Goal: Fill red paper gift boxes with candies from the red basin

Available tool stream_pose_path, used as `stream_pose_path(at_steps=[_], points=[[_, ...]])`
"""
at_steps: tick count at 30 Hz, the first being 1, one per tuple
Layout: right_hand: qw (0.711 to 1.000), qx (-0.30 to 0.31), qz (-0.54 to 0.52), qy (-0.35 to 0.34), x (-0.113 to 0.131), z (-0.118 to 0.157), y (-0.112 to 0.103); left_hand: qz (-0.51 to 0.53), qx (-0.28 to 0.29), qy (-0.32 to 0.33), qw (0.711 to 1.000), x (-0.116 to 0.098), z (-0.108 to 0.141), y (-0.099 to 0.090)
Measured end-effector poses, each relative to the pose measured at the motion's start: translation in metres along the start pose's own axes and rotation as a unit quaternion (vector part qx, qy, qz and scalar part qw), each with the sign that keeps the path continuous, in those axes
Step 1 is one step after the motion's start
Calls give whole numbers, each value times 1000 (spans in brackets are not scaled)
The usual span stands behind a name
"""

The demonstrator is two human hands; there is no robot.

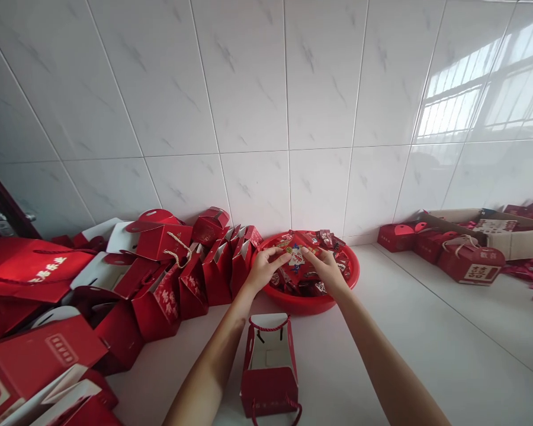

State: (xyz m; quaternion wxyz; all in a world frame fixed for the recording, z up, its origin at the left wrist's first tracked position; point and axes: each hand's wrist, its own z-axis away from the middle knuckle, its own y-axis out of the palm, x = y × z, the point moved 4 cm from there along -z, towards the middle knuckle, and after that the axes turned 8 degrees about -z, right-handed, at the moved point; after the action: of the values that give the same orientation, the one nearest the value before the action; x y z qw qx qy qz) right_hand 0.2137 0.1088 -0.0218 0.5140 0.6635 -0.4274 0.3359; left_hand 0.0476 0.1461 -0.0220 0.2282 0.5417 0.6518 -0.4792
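Over a red plastic basin heaped with small red packets, my left hand and my right hand face each other. Between my fingertips is a red packet with a white and blue print; each hand pinches one side of it. Fingers behind the packet are hidden. Below my wrists an open red gift box stands on the white surface. Its flaps are spread, its white inside shows, and dark red cord handles hang at its front and back.
Many open red gift boxes crowd the left side, near a larger red bag. To the right sit closed red boxes beside a cardboard carton and dark pink ribbons. A tiled wall rises behind.
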Motion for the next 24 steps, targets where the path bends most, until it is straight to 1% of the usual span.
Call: stream_pose_path(at_steps=[1,3,7,10,14,18,24], points=[[1000,9,-1,4,1,1,1,4,0,0,1000,1,0,0],[1000,3,-8,9,2,1,1,8,4,6,1000,2,0,0],[999,-48,-24,2,2,1,-6,3,-3,15,1000,0,1,-1],[998,-65,-22,-6,2,0,-9,-2,-7,22,1000,-1,0,-2],[999,-49,-17,-2,2,1,-8,2,-14,22,1000,4,0,-2],[998,-36,-44,4,1,0,-7,19,-13,11,1000,10,-1,-2],[997,-35,-64,27,0,0,-7,55,-43,-6,998,13,-1,-4]])
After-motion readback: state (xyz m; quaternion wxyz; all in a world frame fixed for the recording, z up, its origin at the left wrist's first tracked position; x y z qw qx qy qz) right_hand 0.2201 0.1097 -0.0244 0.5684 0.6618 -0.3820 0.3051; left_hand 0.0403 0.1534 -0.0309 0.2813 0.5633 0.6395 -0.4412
